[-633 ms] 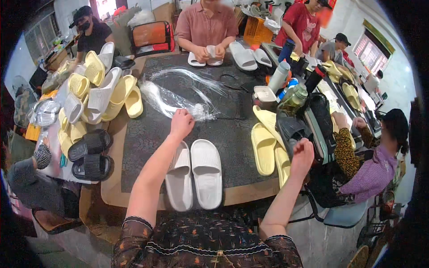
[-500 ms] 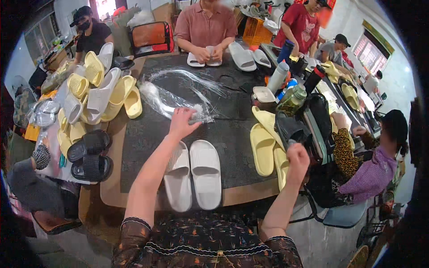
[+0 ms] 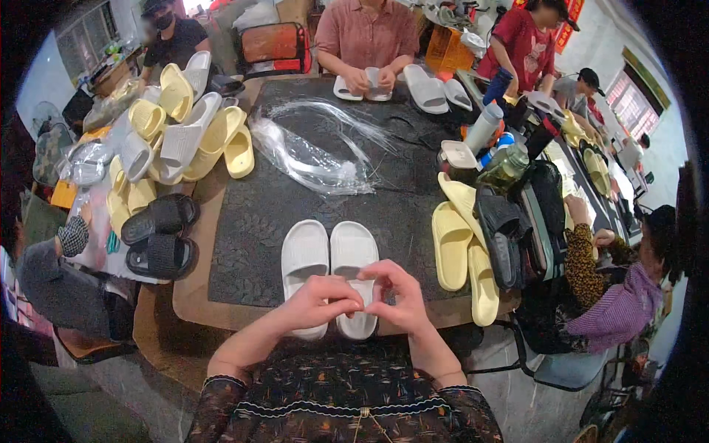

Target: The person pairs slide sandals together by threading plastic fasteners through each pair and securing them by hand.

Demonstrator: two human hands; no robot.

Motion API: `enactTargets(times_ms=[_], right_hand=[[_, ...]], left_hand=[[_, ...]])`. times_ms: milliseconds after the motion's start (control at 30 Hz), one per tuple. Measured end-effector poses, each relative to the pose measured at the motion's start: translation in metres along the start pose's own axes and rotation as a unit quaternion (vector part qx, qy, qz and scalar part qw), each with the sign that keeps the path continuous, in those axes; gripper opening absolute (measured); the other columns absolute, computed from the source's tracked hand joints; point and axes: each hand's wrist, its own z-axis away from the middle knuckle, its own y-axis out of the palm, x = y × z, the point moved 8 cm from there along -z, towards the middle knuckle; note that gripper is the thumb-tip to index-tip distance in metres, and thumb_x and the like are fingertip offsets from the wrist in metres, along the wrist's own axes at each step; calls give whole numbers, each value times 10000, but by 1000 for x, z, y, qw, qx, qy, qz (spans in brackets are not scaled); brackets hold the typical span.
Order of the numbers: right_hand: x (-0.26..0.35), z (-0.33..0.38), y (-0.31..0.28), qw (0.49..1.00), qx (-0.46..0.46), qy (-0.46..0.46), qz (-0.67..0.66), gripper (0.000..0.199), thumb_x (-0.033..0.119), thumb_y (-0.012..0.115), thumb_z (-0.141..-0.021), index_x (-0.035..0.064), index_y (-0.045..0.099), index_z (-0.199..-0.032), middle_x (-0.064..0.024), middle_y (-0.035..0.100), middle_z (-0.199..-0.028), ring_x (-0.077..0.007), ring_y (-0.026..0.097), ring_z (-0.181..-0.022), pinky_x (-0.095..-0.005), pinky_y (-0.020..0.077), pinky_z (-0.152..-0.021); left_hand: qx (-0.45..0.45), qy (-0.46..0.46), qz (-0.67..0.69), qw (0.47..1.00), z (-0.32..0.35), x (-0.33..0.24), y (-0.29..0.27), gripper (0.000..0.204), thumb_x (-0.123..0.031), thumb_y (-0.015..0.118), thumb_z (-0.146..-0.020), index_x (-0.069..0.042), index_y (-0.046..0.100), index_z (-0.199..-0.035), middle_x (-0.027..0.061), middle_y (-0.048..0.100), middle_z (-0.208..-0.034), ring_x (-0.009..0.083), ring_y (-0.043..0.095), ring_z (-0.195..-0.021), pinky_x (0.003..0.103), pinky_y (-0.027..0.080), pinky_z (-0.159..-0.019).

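Note:
A pair of light grey slide slippers, the left slipper (image 3: 304,247) and the right slipper (image 3: 353,247), lies side by side in front of me, toes away. My left hand (image 3: 321,301) hovers over them with thumb and fingers pinched together; whatever they hold is too small to make out. Close beside it, my right hand (image 3: 399,297) curls thumb and fingers into a rounded grip, its tips nearly meeting the left hand's. What it holds I cannot make out either. Beyond the slippers, a bundle of clear plastic strands (image 3: 295,166) is spread on the dark mat (image 3: 251,244).
At left are piled yellow and grey slippers (image 3: 177,140) and black slippers (image 3: 161,255). Yellow slippers (image 3: 450,244), a black slipper (image 3: 496,236), a lidded container (image 3: 458,155) and bottles (image 3: 484,125) stand right. Opposite, a co-worker (image 3: 367,44) handles grey slippers; other people sit around.
My left hand has left the plastic strands and come back over the slippers. My right hand has moved in from the right, and the two now meet. The whole view has shifted slightly.

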Motion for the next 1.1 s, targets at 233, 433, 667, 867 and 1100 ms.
enactTargets(times_ms=[233,433,667,867,1100], right_hand=[[-41,23,32,965,164,88,185,170,233,720,-795,93,714,-890,-48,672,-722,-118,598,-592,-251,462,-564],[-77,50,44,925,244,172,236,225,305,665,-812,87,711,-786,-58,656,-628,-198,640,-568,-306,499,-575],[-112,28,51,924,145,183,302,244,317,623,-817,97,704,-749,-60,655,-618,-221,640,-563,-328,509,-579],[-123,-11,66,908,9,38,417,252,339,587,-853,123,699,-788,-135,646,-661,-343,634,-616,-455,506,-583],[-111,-20,83,876,8,22,481,243,335,570,-865,128,686,-811,-133,643,-657,-332,639,-615,-450,503,-568]], left_hand=[[-229,-172,233,929,43,61,-31,186,-165,571,-933,-8,671,-921,-10,608,-728,60,536,-678,216,417,-632],[-318,-206,124,917,74,91,-71,203,-162,581,-914,-5,659,-1016,-23,600,-752,52,512,-693,213,411,-644],[-413,-153,-91,893,76,99,-127,311,-185,653,-849,-18,619,-1110,53,603,-877,106,547,-725,265,458,-666],[-264,-216,-464,818,27,102,-116,402,-415,591,-864,-30,694,-925,196,606,-949,357,549,-891,443,453,-805],[-134,-248,-431,857,-17,142,-108,446,-492,556,-849,-87,742,-840,196,640,-887,382,542,-958,460,465,-830]])
